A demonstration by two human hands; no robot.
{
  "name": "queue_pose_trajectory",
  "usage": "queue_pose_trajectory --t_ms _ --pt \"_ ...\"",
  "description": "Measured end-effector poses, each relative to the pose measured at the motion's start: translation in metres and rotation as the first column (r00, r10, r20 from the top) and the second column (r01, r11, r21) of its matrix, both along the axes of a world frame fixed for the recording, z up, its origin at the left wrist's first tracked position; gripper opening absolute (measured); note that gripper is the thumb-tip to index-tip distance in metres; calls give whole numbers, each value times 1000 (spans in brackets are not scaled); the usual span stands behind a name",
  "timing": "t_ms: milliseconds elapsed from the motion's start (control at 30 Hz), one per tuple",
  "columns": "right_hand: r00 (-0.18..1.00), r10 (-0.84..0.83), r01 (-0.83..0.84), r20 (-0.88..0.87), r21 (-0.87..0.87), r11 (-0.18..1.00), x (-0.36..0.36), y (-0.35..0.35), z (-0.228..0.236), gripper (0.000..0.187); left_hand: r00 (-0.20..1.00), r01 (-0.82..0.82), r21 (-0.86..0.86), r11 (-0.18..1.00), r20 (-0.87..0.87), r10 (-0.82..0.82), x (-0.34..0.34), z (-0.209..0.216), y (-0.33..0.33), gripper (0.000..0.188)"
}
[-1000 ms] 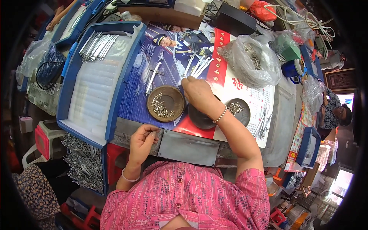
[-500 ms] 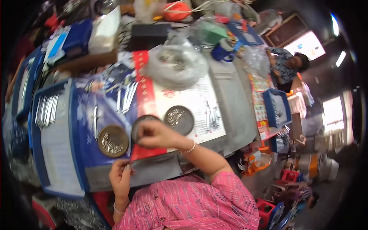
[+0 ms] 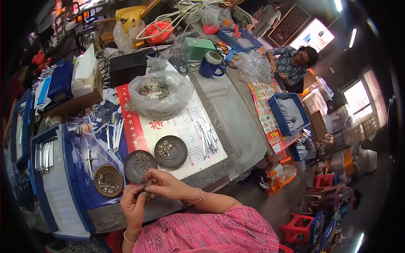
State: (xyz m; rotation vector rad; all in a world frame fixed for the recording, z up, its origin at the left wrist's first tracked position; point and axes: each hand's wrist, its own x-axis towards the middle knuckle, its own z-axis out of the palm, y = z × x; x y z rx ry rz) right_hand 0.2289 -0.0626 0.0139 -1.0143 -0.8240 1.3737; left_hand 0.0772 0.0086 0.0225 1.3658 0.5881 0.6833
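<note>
My left hand [image 3: 133, 206] and my right hand [image 3: 165, 185] meet fingertip to fingertip just in front of the round dishes. Both are closed in a pinch; whatever lies between the fingers is too small to make out. Right beyond them is a dark dish [image 3: 128, 172] of tiny metal parts [image 3: 142, 160]. To its right a second dark dish [image 3: 179, 158] holds small shiny metal pieces [image 3: 165, 149]. At the left stands a brownish dish [image 3: 100, 173] with silvery fittings [image 3: 108, 185]. Thin metal rods [image 3: 112, 137] lie on the blue sheet beyond it.
A blue tray [image 3: 80, 189] with a row of metal rods [image 3: 44, 157] stands at the left. Behind the dishes sits a plastic bag [image 3: 177, 95] of metal parts. More rods [image 3: 207, 137] lie on the calendar sheet [image 3: 202, 168]. A blue mug [image 3: 209, 67] stands farther back; a co-worker [image 3: 291, 65] sits across.
My right hand has drawn back from over the middle dish to my left hand, and their fingertips now meet. The view has shifted, showing more of the room's far side.
</note>
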Motion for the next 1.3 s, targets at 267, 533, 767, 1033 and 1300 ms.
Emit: queue_pose_trajectory --t_ms 267,533,767,1033,1300 --pt "994 -91 82 -59 -140 987 1 -2 15 19 993 25 185 982 -117 -3 0 -1 4 14" --pt "957 -213 181 -198 -170 969 -7 2 3 12 997 -47 240 970 -49 60 2 3 8 12" --pt "962 -181 154 -205 -139 978 -11 -4 8 14 999 27 131 991 -35 -22 -8 -5 -2 11" --pt "976 -207 215 64 -174 961 -17 -6 6 11 999 38 95 995 -36 -35 -9 -9 -1 10" --pt "938 -195 143 -285 -194 971 -21 6 -6 16 998 3 -177 984 -56 -13 -10 3 8 8"
